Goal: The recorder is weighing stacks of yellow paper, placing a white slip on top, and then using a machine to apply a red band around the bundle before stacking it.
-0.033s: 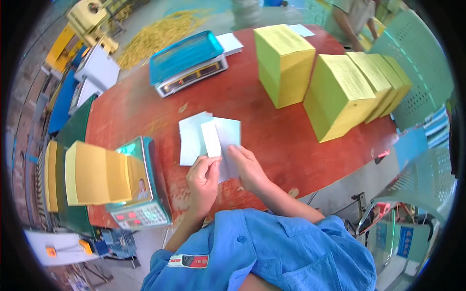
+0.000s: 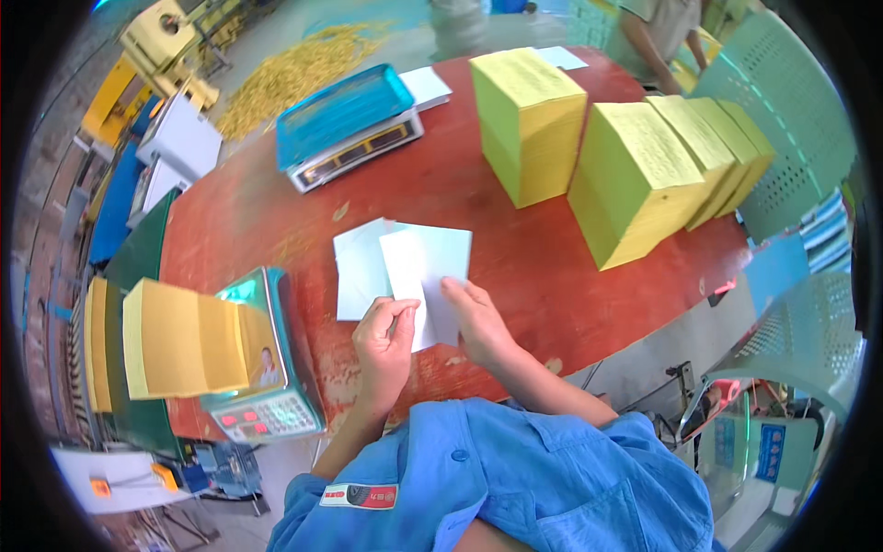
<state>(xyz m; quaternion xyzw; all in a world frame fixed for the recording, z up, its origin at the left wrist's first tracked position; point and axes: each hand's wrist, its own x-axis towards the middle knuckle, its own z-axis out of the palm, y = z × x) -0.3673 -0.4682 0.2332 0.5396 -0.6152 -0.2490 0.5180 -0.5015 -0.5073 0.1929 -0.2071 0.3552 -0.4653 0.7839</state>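
Note:
A pale bluish-white paper sheet (image 2: 446,247) lies near the front of the red table (image 2: 515,267), in front of my body. Its left part looks bent over and bright white. At that part's lower left edge my left hand (image 2: 384,340) pinches the paper between thumb and fingertips. Fairly straight, the fingers of my right hand (image 2: 480,322) rest against the sheet's right side. Another white sheet (image 2: 357,267) lies partly beneath, sticking out on the left.
Tall yellow paper stacks (image 2: 635,184) stand at the right. A scale with a blue tray (image 2: 345,110) sits at the back. Left, another scale (image 2: 267,414) bears a yellow-orange stack (image 2: 189,336). Beyond the far right corner a person (image 2: 648,41) stands near a perforated green chair (image 2: 782,120).
The bright bent-over part of the sheet has widened toward the right at its top. My right hand has shifted slightly right, while my left keeps its pinch.

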